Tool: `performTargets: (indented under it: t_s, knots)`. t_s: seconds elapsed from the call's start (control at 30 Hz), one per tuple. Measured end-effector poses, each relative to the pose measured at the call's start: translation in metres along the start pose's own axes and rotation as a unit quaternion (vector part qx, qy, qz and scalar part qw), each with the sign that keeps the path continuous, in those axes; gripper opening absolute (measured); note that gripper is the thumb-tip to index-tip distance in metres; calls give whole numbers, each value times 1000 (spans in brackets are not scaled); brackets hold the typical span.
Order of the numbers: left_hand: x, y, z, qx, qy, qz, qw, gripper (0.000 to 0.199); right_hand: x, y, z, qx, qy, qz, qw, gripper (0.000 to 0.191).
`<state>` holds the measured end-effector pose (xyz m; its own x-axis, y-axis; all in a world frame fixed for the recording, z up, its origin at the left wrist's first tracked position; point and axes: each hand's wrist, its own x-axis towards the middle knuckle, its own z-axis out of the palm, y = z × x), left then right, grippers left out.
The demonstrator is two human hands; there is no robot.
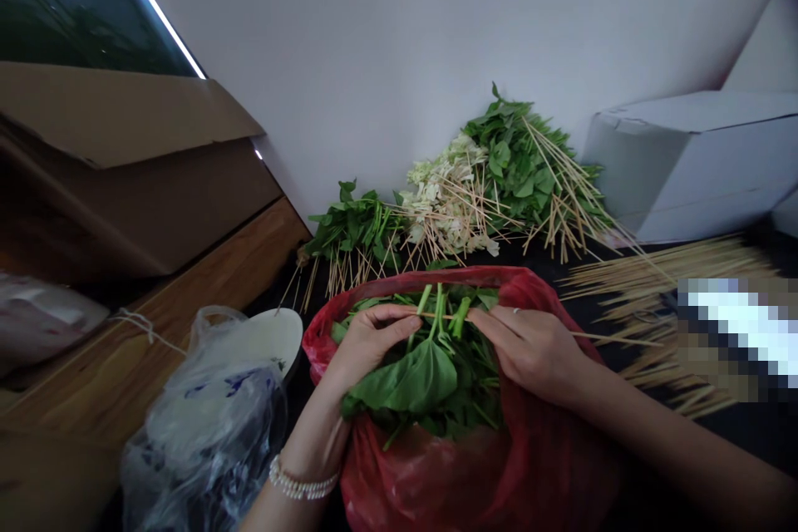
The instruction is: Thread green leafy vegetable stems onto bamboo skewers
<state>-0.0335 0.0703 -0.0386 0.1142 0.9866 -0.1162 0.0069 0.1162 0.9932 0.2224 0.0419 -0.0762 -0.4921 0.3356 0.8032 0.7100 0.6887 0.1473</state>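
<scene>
Left grip pinches one end of a bamboo skewer; right grip clasps its shaft. Between them: leafy green stems. Below: red plastic bag.

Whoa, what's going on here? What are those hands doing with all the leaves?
A person is holding a thin wooden stick over an open red bag full of leafy greens. The left hand pinches near one end, and the right hand grips farther along. Between them, a few green stems seem to be threaded on. Behind the bag, green and pale leafy bunches lie with sticks poking out, and more sticks are spread to the right.
</scene>
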Motion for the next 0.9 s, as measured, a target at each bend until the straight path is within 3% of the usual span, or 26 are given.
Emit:
performTargets:
  t_s: [0.33, 0.43, 0.57, 0.7, 0.8, 0.9]
  knots:
    - [-12, 10, 19, -1, -64, 12, 998, 29, 1, -5, 1, -3, -6, -19, 1000, 24]
    - [-14, 19, 11, -1, -49, 41, 998, 36, 4, -1, -2, 0, 24, 0, 1000, 26]
    - [-18, 34, -10, -38, 15, 78, 996, 38, 7, 7, -7, 43, 100, 27, 994, 29]
    - [-21, 36, -22, 78, 38, 137, 987, 21, 7, 10, -9, 98, 136, 14, 986, 28]
    - [-20, 27, -22, 269, 17, 186, 945, 9, 6, 8, -8, 102, 125, -8, 987, 28]
    - [-18, 17, -19, 493, 5, 251, 833, 17, 6, 8, -7, 91, 118, -11, 989, 27]
